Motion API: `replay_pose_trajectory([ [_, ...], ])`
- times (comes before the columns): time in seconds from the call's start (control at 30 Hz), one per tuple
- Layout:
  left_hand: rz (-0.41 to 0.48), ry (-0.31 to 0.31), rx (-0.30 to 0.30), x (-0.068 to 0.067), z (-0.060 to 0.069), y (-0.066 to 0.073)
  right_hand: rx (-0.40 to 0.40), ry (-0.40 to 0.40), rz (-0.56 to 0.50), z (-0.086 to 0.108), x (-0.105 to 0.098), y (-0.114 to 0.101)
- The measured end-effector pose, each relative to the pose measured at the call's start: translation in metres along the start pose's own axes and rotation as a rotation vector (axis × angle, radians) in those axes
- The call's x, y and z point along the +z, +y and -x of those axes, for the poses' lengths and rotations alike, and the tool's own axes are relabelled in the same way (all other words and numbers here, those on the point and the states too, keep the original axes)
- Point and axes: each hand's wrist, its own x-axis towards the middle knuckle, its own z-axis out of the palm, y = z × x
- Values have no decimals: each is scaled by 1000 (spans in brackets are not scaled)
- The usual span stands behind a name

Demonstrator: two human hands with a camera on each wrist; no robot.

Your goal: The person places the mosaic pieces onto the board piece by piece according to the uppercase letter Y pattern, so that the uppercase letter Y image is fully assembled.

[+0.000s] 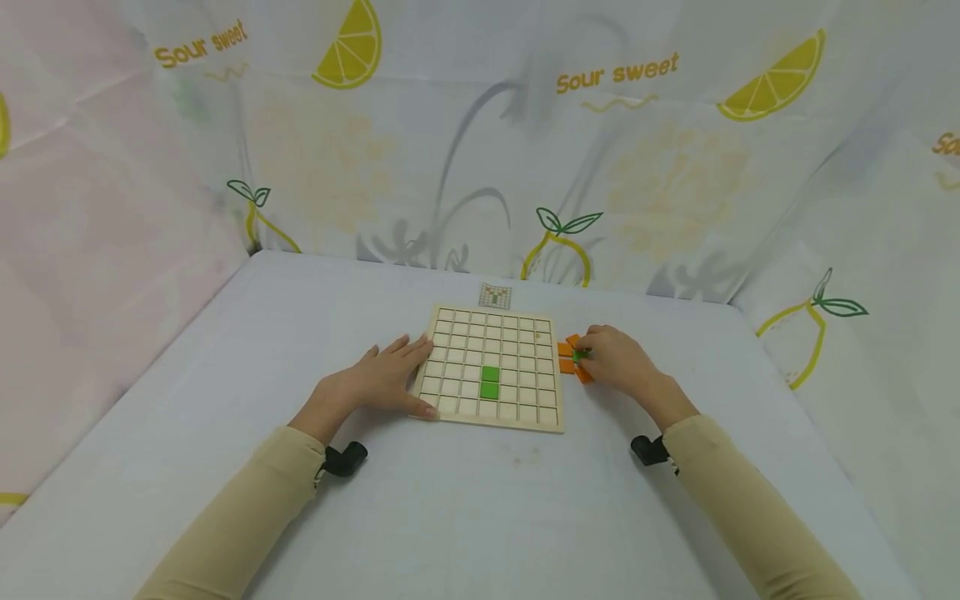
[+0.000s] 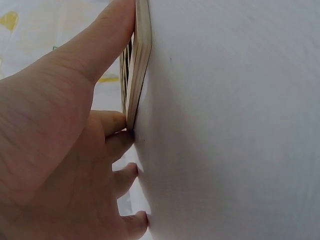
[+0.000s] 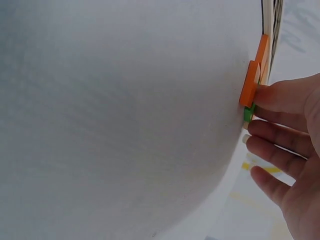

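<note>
A wooden grid board lies flat, with two green tiles set one above the other in its squares. My left hand rests at the board's left side, fingers spread, thumb on the near left corner; in the left wrist view the thumb and fingertips touch the board's edge. To the right of the board, my right hand reaches into a small cluster of orange tiles. Its thumb and index finger pinch a green tile among them, partly hidden by an orange tile.
A small printed pattern card lies just beyond the board's far edge. White cloth covers the table. A lemon-patterned curtain stands behind and at both sides. Black wrist devices sit at both cuffs.
</note>
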Motion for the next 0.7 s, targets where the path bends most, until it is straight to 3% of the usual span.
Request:
replay_pose_trajectory([
  [0.27, -2, 2, 1, 1, 0, -1, 47, -45, -39, -3, -2, -2],
  [0.7, 6, -1, 0, -1, 2, 1, 30, -67, -36, -2, -5, -1],
])
